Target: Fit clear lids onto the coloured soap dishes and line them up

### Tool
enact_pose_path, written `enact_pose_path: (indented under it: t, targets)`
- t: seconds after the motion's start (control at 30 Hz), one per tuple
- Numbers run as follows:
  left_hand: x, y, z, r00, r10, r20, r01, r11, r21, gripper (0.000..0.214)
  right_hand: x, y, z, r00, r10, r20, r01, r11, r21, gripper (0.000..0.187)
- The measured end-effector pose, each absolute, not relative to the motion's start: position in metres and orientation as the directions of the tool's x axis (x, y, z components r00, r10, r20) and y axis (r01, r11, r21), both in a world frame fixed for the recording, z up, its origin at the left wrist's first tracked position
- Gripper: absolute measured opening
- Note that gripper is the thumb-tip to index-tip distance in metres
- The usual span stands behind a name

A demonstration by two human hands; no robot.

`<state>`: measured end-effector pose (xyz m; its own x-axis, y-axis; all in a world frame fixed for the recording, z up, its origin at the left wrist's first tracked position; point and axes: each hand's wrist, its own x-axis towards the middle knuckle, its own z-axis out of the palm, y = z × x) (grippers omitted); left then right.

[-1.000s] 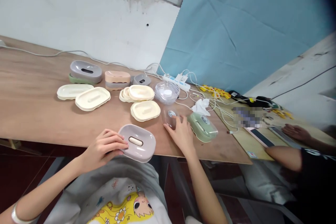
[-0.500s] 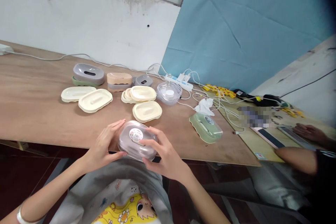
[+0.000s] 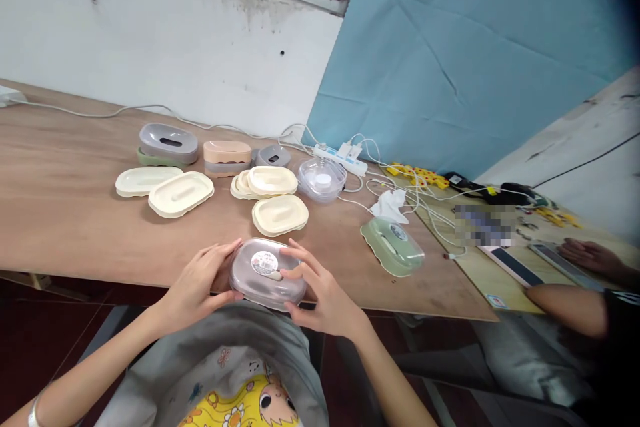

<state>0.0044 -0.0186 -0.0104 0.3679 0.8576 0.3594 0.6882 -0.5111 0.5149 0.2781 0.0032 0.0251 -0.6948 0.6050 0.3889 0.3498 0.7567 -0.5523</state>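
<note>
A grey soap box with a clear lid and a round label sits at the near edge of the wooden table. My left hand grips its left side. My right hand presses on the lid from the right, fingers spread over the top. A green soap box with a clear lid lies to the right, apart from both hands.
Cream lids lie in a row behind, with stacked grey, green and peach boxes and a clear lid stack. A power strip with white cables runs at the back right. Another person's arms rest at the right.
My right hand took the clear lid from beside the green box and put it on the grey box. Both hands now clasp the closed box at the table edge.
</note>
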Motion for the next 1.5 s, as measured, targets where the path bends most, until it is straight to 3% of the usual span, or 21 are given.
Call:
enact_pose_path:
  t: [0.3, 0.6, 0.8, 1.07, 1.5]
  targets:
    - [0.01, -0.017, -0.008, 0.366, 0.854, 0.37, 0.735, -0.509, 0.448, 0.053, 0.29, 0.008, 0.025, -0.663, 0.648, 0.374, 0.358, 0.714, -0.602, 0.036]
    - [0.009, -0.017, -0.011, 0.368, 0.841, 0.397, 0.752, -0.521, 0.404, 0.079, 0.283, 0.008, 0.017, -0.67, 0.592, 0.447, 0.232, 0.739, -0.632, 0.034]
    - [0.005, -0.016, -0.019, 0.353, 0.839, 0.414, 0.761, -0.515, 0.395, 0.082, 0.288, 0.014, 0.009, -0.628, 0.649, 0.43, 0.168, 0.652, -0.739, 0.028]
    - [0.007, -0.018, -0.006, 0.369, 0.855, 0.365, 0.752, -0.505, 0.424, 0.08, 0.283, 0.004, 0.024, -0.678, 0.602, 0.423, 0.279, 0.742, -0.61, 0.037]
    - [0.005, -0.019, -0.005, 0.459, 0.815, 0.353, 0.715, -0.575, 0.398, 0.073, 0.288, 0.012, 0.018, -0.729, 0.596, 0.337, 0.275, 0.706, -0.653, 0.047]
